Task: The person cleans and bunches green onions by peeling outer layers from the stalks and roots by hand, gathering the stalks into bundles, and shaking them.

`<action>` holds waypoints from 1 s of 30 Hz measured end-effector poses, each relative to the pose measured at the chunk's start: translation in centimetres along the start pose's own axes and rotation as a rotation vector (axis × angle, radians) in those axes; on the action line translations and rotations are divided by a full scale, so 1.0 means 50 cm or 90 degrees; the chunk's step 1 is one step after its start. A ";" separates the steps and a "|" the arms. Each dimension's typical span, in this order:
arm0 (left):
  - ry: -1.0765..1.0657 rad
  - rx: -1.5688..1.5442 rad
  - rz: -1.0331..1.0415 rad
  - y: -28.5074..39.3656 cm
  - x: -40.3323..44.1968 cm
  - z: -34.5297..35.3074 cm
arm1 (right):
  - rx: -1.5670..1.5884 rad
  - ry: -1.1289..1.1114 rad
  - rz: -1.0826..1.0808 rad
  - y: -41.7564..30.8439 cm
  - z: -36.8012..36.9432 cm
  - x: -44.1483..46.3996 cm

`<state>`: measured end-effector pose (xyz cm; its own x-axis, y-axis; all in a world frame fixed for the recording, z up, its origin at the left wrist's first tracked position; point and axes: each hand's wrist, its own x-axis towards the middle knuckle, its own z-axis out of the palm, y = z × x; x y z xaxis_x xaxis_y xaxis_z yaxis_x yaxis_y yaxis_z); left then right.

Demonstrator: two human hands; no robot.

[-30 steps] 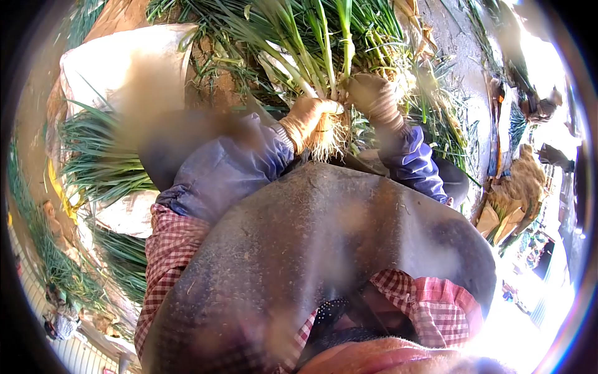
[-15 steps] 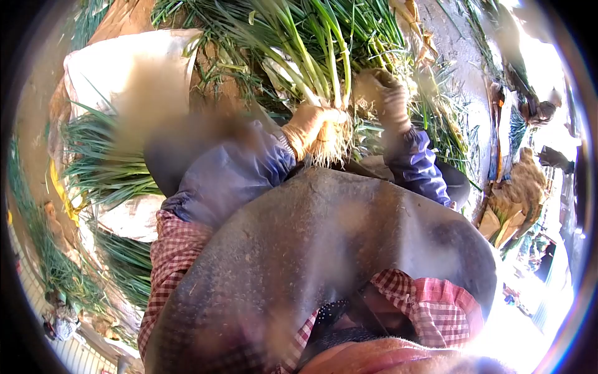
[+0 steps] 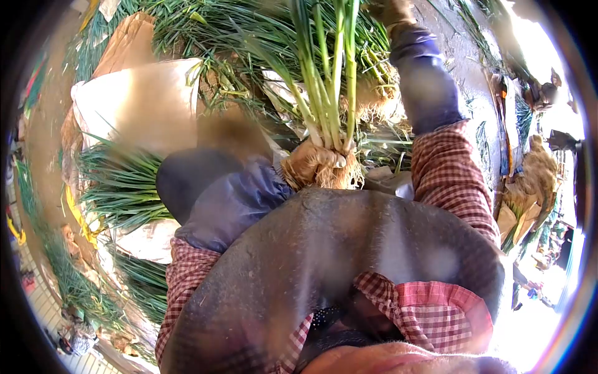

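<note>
My left hand (image 3: pixel 311 163), in a tan glove, is closed round the root end of a bunch of green onions (image 3: pixel 327 103). The bunch stands upright, its pale stalks fanning away from me and its roots hanging under my fingers. Stretched far forward, my right hand (image 3: pixel 393 11) is gloved too and reaches the top edge of the view beside a heap of green onions (image 3: pixel 249 31). Its fingers are cut off and blurred. Loose roots (image 3: pixel 377 106) of the heap show below that arm.
A pale sack (image 3: pixel 140 103) lies at the left, with another pile of green onions (image 3: pixel 121 184) below it. My dark apron (image 3: pixel 336 249) covers my lap. On the right, a brown bundle (image 3: pixel 536 181) lies on the ground (image 3: pixel 476 112).
My right hand has moved from beside the bunch forward and up to the frame's top edge. My left hand keeps hold of the green onions, which now stand straighter.
</note>
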<state>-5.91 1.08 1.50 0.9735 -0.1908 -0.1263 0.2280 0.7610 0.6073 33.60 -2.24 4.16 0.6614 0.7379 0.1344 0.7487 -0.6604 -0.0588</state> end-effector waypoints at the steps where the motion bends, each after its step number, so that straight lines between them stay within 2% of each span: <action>1: 0.021 0.007 0.006 0.010 -0.002 0.002 | -0.022 0.008 0.010 0.043 -0.004 -0.019; 2: 0.028 -0.109 0.014 0.035 -0.008 0.028 | -0.044 0.015 0.021 0.082 -0.009 -0.040; 5: 0.089 -0.175 -0.011 0.025 0.011 -0.007 | -0.116 0.037 0.046 0.154 -0.030 -0.098; 6: 0.035 -0.205 0.017 0.019 0.027 -0.019 | -0.038 0.003 0.084 0.136 -0.029 -0.131; 7: 0.076 -0.225 -0.006 0.007 0.040 -0.039 | 0.039 -0.027 0.127 0.121 -0.027 -0.164; 8: 0.118 -0.243 -0.029 -0.003 0.047 -0.052 | 0.218 -0.097 0.203 0.071 -0.015 -0.228; 9: 0.183 -0.284 -0.066 0.013 0.042 -0.030 | 0.089 -0.174 0.188 0.040 0.011 -0.270; 10: 0.185 -0.283 -0.067 0.008 0.044 -0.035 | -0.039 -0.248 0.170 0.009 0.030 -0.301; 12: 0.183 -0.314 -0.097 -0.004 0.049 -0.048 | -0.132 -0.465 0.282 -0.066 0.023 -0.322; 13: 0.180 -0.281 -0.099 -0.002 0.046 -0.045 | -0.115 -0.360 0.174 -0.008 0.109 -0.342; 14: 0.181 -0.278 -0.098 -0.005 0.045 -0.044 | -0.112 -0.357 0.173 0.055 0.177 -0.339; 15: 0.158 -0.282 -0.085 -0.011 0.046 -0.044 | -0.107 -0.344 0.240 0.115 0.235 -0.327; 16: 0.135 -0.285 -0.072 -0.015 0.048 -0.045 | -0.101 -0.330 0.307 0.073 0.184 -0.315; 20: 0.126 -0.267 -0.054 -0.014 0.053 -0.046 | -0.120 -0.203 0.301 0.016 0.038 -0.300; 21: 0.125 -0.268 -0.053 -0.011 0.053 -0.041 | -0.116 -0.060 0.266 0.020 0.039 -0.310; 22: 0.128 -0.275 -0.063 -0.008 0.052 -0.035 | -0.110 -0.038 0.272 0.022 0.034 -0.325; 24: 0.127 -0.280 -0.077 -0.012 0.054 -0.032 | -0.114 -0.149 0.296 0.026 0.043 -0.331; 25: 0.115 -0.272 -0.065 -0.014 0.056 -0.034 | -0.084 -0.259 0.398 0.003 0.039 -0.337; 26: 0.104 -0.263 -0.051 -0.016 0.057 -0.036 | -0.072 -0.307 0.420 0.002 0.057 -0.350; 30: 0.137 -0.271 -0.052 -0.021 0.061 -0.033 | 0.091 -0.324 0.431 0.034 0.070 -0.346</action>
<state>-3.14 0.73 -0.81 0.9239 -0.1619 -0.3467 0.2479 0.9435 0.2200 23.59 -15.66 -1.75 0.8820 0.1864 -0.4328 0.1613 -0.9824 -0.0945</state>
